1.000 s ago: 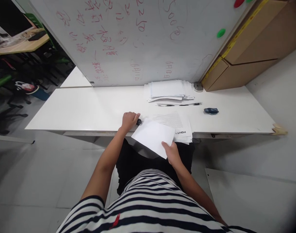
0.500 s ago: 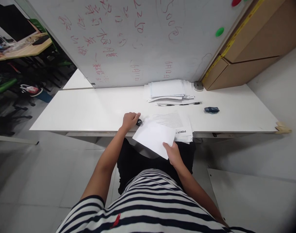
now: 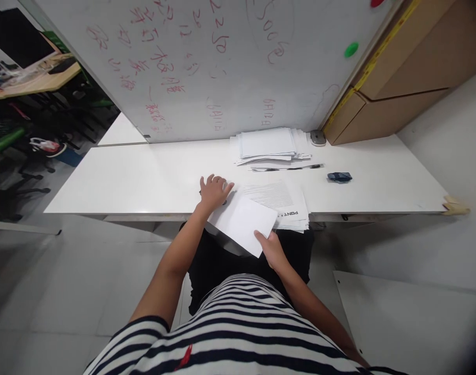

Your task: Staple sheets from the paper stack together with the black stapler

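My right hand (image 3: 272,249) pinches the near corner of a blank white sheet (image 3: 242,223) that juts over the front edge of the white table (image 3: 144,179). My left hand (image 3: 213,190) lies on the table at the sheet's far left corner, fingers spread, covering a small black object that barely shows. Just right of the sheet lies a printed stack of paper (image 3: 285,204) with text on top.
A bigger pile of white paper (image 3: 270,145) sits at the back by the whiteboard (image 3: 207,62), with a pen (image 3: 288,167) in front of it. A dark stapler-like object (image 3: 339,177) lies to the right. Cardboard boxes (image 3: 398,78) stand at the back right.
My left hand has opened from a closed grip on the small black object to spread fingers over it. The sheet and my right hand shifted slightly left.
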Demonstrator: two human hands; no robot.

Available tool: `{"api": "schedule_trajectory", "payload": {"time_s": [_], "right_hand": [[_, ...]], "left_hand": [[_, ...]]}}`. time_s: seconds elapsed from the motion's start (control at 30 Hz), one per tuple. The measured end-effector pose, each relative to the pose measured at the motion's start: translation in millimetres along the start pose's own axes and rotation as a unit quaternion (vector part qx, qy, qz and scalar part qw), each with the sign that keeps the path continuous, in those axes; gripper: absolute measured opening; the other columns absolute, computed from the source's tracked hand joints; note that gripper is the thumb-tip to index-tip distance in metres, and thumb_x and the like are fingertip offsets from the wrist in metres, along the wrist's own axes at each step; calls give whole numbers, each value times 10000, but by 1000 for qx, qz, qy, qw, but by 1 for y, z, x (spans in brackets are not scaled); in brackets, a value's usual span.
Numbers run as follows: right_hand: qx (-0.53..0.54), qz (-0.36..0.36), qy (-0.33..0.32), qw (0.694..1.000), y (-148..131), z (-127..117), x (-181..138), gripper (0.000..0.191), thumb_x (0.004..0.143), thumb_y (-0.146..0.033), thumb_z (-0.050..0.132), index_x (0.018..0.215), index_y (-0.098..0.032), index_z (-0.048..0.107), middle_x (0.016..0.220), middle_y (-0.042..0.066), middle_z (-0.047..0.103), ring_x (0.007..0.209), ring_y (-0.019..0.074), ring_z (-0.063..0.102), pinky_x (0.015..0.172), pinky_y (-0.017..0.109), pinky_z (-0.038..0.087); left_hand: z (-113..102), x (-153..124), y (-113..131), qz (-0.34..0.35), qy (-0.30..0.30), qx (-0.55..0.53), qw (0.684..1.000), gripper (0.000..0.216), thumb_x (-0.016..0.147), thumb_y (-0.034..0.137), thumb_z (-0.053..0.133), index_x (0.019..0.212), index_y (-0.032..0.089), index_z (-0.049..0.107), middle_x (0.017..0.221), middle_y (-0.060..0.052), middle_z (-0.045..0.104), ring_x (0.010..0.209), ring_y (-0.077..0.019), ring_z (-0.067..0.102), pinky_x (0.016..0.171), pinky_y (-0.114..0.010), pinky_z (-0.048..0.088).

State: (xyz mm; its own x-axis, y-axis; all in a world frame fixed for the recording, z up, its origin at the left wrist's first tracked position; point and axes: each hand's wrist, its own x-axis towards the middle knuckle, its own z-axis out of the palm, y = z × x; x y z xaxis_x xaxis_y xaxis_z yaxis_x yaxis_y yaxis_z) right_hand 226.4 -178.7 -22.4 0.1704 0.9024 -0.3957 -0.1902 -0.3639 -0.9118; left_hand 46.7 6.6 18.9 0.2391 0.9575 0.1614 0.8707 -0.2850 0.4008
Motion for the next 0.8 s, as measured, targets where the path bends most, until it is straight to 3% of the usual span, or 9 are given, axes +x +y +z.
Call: {"api": "schedule_trajectory", "payload": {"time_s": [0.1,0.2,0.43,0.57,0.67,0.8], "right_hand": [[-33,-9,6,999,-7,1,-2,403,740,-468,659,979,-146,698,1029,113,734,964,300,677,844,421,521],[-67,-18,15,997,-14,3,-4,372,743,-453,648,949,-147,697,1016,114,736,969,304,676,844,415,519],[-104,-48,12,993,-16,6,-11,377,775,-452,606,985,-151,690,1020,110,734,960,298,676,827,407,520],[-134,-57,9,989,-19,1,-10,417,794,-489,579,973,-132,699,1000,124,736,939,303,680,804,409,527],[-159,-42,12,986,-25,-13,-8,456,783,-525,590,933,-113,715,964,146,740,898,316,688,784,421,535],[-154,-66,73,983,-39,-47,-13,501,744,-562,646,978,-125,722,1022,138,732,961,313,677,836,411,534]], "left_hand": [[9,-3,0,19,23,19,999,368,888,509,461,1065,242,642,1291,-121,567,1384,-355,267,1121,-617,-38],[10,-3,-1,24,9,22,999,359,881,513,473,1051,250,649,1278,-114,577,1381,-357,276,1125,-614,-28],[-6,10,-6,-47,-45,-24,998,475,894,591,376,1089,249,641,1198,-94,648,1207,-320,500,1032,-499,326],[-16,9,-9,-66,-25,-100,992,509,929,593,275,1144,269,604,1220,-38,645,1112,-246,572,943,-384,425],[-19,4,-11,-68,-8,-74,995,482,947,549,274,1128,253,609,1200,-36,656,1087,-222,580,1012,-387,376],[-15,0,-12,-71,-5,-8,997,444,963,488,275,1064,256,640,1163,-33,675,1094,-228,573,1130,-482,177]]}}
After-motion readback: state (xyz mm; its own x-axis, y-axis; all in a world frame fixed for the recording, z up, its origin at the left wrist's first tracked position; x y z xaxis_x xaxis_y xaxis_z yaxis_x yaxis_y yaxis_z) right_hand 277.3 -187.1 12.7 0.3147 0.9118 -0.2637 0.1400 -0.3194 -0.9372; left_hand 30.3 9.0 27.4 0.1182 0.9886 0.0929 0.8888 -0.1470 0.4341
